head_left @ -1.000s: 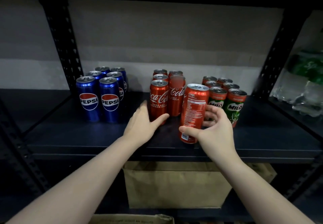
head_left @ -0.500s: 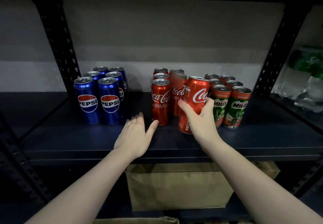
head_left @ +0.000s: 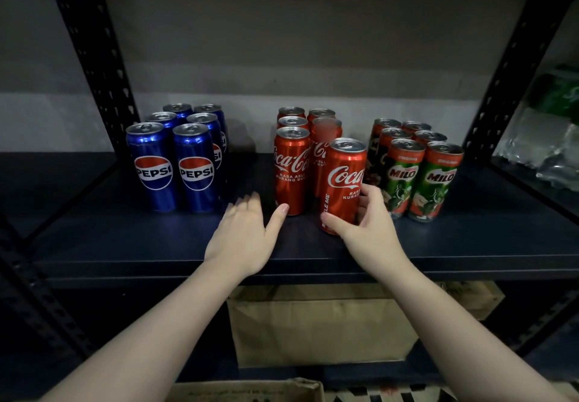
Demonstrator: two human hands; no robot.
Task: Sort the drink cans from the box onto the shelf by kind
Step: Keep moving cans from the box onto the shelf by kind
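Three groups of cans stand on the dark shelf point(head_left: 125, 245): several blue Pepsi cans point(head_left: 194, 166) at the left, red Coca-Cola cans point(head_left: 291, 169) in the middle, green Milo cans point(head_left: 423, 179) at the right. My right hand point(head_left: 369, 229) grips the lower part of one upright Coca-Cola can point(head_left: 344, 182), which stands at the front right of the red group. My left hand point(head_left: 244, 235) hovers flat with spread fingers in front of the red group, its thumb tip at the base of the front left Coca-Cola can.
Black perforated uprights point(head_left: 94, 57) frame the bay on both sides. A brown cardboard box point(head_left: 313, 329) sits on the level below, and another box edge point(head_left: 250, 389) shows at the bottom. Wrapped bottles point(head_left: 548, 138) lie in the neighbouring bay at the right.
My right hand has turned the Coca-Cola can so its logo faces me and set it upright beside the red group. My left hand has drawn back a little from the cans.
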